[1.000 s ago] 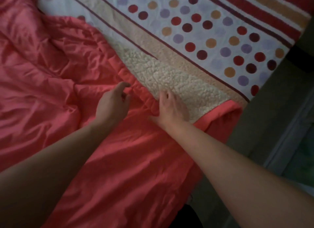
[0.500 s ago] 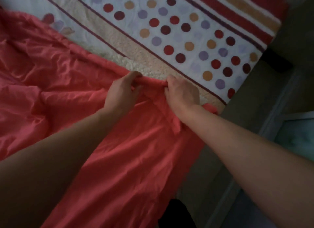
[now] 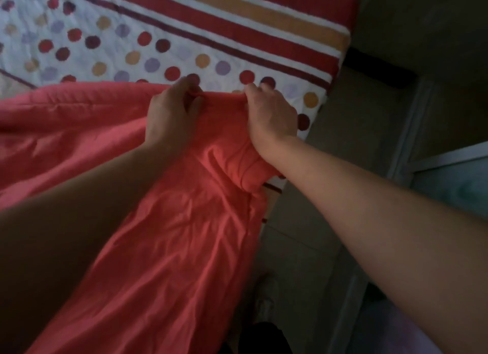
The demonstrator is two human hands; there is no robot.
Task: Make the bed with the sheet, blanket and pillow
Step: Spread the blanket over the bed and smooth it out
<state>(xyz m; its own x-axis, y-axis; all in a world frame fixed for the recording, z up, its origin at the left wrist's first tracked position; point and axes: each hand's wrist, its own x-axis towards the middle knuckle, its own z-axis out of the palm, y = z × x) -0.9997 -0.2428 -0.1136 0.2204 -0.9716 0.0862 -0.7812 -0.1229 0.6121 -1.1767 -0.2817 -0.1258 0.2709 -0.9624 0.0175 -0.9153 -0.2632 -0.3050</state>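
Observation:
A coral-red blanket (image 3: 169, 235) covers the left and lower part of the bed and hangs over its near side. My left hand (image 3: 170, 113) and my right hand (image 3: 270, 116) both grip the blanket's top edge, close together, near the bed's right side. Beyond that edge lies the white sheet (image 3: 148, 45) with red, orange and lilac dots and red and orange stripes along its far side. No pillow is in view.
The bed's right edge (image 3: 320, 108) drops to a dark tiled floor (image 3: 364, 121). A pale frame or ledge (image 3: 449, 155) stands at the right. My foot (image 3: 266, 295) is on the floor beside the hanging blanket.
Both hands took hold of the blanket's edge and pulled it up the bed over the fleecy underside and beige band. The edge now lies across the dotted sheet.

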